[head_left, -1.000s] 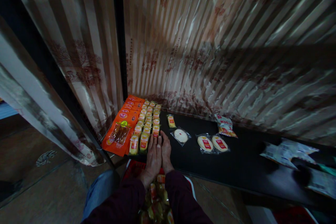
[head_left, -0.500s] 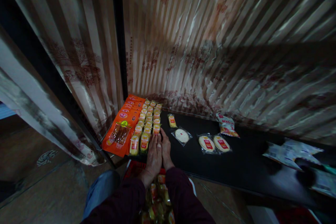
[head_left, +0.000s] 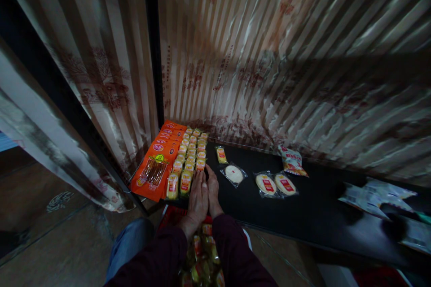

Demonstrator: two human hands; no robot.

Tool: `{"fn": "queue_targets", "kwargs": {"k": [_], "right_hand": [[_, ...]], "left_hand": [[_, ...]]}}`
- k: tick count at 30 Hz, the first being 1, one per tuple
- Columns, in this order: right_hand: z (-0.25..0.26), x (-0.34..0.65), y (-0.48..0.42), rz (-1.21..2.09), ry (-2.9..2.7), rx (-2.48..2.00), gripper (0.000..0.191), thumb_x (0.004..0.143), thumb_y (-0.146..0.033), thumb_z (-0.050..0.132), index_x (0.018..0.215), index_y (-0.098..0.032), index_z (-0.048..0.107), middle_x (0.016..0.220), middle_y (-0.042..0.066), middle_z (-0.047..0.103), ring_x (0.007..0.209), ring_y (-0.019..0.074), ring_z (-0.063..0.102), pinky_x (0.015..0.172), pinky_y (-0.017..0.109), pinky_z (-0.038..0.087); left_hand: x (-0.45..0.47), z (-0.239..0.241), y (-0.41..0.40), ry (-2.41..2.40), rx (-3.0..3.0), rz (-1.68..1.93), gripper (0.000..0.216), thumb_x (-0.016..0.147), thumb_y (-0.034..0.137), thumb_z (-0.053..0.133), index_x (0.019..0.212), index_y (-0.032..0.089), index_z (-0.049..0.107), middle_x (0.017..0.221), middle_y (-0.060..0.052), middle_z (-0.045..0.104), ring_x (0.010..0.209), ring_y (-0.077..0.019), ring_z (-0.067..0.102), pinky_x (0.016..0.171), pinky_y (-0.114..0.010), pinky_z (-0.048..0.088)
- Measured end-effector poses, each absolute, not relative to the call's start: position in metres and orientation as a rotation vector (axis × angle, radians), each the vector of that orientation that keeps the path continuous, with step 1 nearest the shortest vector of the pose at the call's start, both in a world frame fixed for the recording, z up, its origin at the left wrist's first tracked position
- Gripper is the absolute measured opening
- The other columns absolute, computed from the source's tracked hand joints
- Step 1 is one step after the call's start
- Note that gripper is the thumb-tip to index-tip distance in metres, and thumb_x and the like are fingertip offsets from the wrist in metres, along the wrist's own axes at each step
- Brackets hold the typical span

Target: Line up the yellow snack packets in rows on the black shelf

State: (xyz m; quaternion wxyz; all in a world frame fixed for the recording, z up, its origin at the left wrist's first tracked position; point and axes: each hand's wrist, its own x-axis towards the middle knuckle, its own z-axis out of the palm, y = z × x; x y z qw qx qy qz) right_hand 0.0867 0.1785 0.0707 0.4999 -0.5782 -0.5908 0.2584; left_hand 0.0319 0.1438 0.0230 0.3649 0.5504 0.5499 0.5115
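My left hand [head_left: 198, 198] and my right hand [head_left: 213, 190] lie flat side by side on the black shelf [head_left: 303, 215], fingers together, pressed against the near end of the rows of small yellow snack packs [head_left: 189, 159]. Neither hand holds anything. Left of those rows lies a stack of orange packets [head_left: 158, 161]. A single yellow pack [head_left: 221, 155] and a round white cake in clear wrap [head_left: 233, 174] sit just right of my right hand.
Two round wrapped cakes with red labels [head_left: 276, 184] and a red-and-white bag [head_left: 291, 161] lie further right, white wrappers [head_left: 373, 195] at the far right. Striped curtains [head_left: 269, 54] hang behind. More yellow packs [head_left: 202, 255] are between my arms below the shelf.
My hands have slid slightly forward against the yellow packs; otherwise nothing has moved.
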Motion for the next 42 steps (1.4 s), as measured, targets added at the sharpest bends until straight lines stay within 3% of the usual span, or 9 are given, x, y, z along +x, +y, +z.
{"fn": "queue_targets", "kwargs": {"k": [7, 12, 24, 31, 42], "right_hand": [[0.046, 0.095, 0.189, 0.623, -1.404, -1.446, 0.038, 0.075, -0.029, 0.044, 0.101, -0.025, 0.071, 0.094, 0.007, 0.073, 0.099, 0.0250, 0.064, 0.092, 0.038, 0.048], [0.021, 0.100, 0.195, 0.589, -1.344, -1.506, 0.045, 0.072, -0.030, 0.046, 0.107, -0.014, 0.069, 0.106, 0.012, 0.071, 0.101, 0.0240, 0.063, 0.095, 0.040, 0.048], [-0.005, 0.109, 0.188, 0.547, -1.322, -1.497, 0.048, 0.073, -0.026, 0.046, 0.114, -0.012, 0.066, 0.115, 0.015, 0.069, 0.107, 0.0244, 0.062, 0.098, 0.042, 0.047], [-0.003, 0.114, 0.172, 0.608, -1.325, -1.516, 0.049, 0.073, -0.024, 0.042, 0.112, -0.008, 0.066, 0.116, 0.018, 0.067, 0.108, 0.0263, 0.062, 0.100, 0.044, 0.046], [-0.010, 0.122, 0.137, 0.556, -1.382, -1.444, 0.045, 0.074, -0.018, 0.041, 0.109, -0.014, 0.069, 0.114, 0.013, 0.068, 0.109, 0.0216, 0.061, 0.101, 0.040, 0.045]], "left_hand": [[0.032, 0.024, 0.141, 1.416, 1.438, 1.325, 0.055, 0.095, 0.040, 0.029, 0.140, 0.013, 0.045, 0.152, -0.012, 0.037, 0.145, -0.0204, 0.026, 0.122, -0.040, 0.017], [0.032, 0.025, 0.140, 1.398, 1.443, 1.337, 0.056, 0.095, 0.044, 0.030, 0.140, 0.015, 0.046, 0.153, -0.010, 0.037, 0.145, -0.0204, 0.026, 0.121, -0.039, 0.019], [0.033, 0.021, 0.136, 1.392, 1.512, 1.401, 0.055, 0.095, 0.042, 0.030, 0.136, 0.012, 0.050, 0.151, -0.013, 0.040, 0.143, -0.0229, 0.031, 0.119, -0.042, 0.025], [0.032, 0.017, 0.132, 1.408, 1.632, 1.405, 0.049, 0.095, 0.035, 0.028, 0.125, 0.011, 0.058, 0.138, -0.016, 0.054, 0.135, -0.0239, 0.043, 0.115, -0.047, 0.034], [0.029, -0.002, 0.107, 1.450, 1.830, 1.254, 0.042, 0.094, 0.029, 0.031, 0.116, 0.016, 0.063, 0.120, -0.013, 0.067, 0.116, -0.0219, 0.059, 0.106, -0.045, 0.046]]}}
